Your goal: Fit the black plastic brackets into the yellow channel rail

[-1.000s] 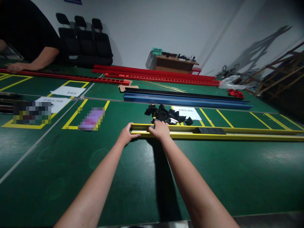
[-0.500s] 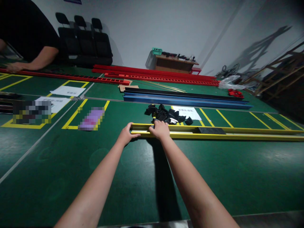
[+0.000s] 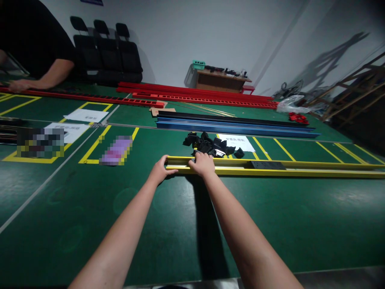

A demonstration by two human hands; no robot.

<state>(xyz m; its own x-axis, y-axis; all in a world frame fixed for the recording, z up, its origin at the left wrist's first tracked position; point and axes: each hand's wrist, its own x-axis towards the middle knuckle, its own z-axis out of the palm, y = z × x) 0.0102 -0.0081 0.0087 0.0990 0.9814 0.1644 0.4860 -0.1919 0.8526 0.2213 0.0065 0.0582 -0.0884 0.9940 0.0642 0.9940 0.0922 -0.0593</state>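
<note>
A long yellow channel rail [image 3: 315,173] lies across the green table, its hollow side facing up. My left hand [image 3: 161,170] grips the rail's left end, thumb on the near edge and fingers at the far side. Just right of it, my right hand [image 3: 203,164] reaches into the channel, its fingers closed; whatever they hold is hidden. Farther along the channel sits a dark flat block [image 3: 267,165]. Right behind my right hand, a pile of black plastic pieces [image 3: 206,142] lies beside a white paper sign [image 3: 236,143].
Blue rails [image 3: 234,126] and red rails [image 3: 204,96] lie farther back. At the far left a person's arm [image 3: 55,74] rests over another red rail [image 3: 90,97]. A blurred purple item [image 3: 116,150] is on the left, inside yellow floor-style tape.
</note>
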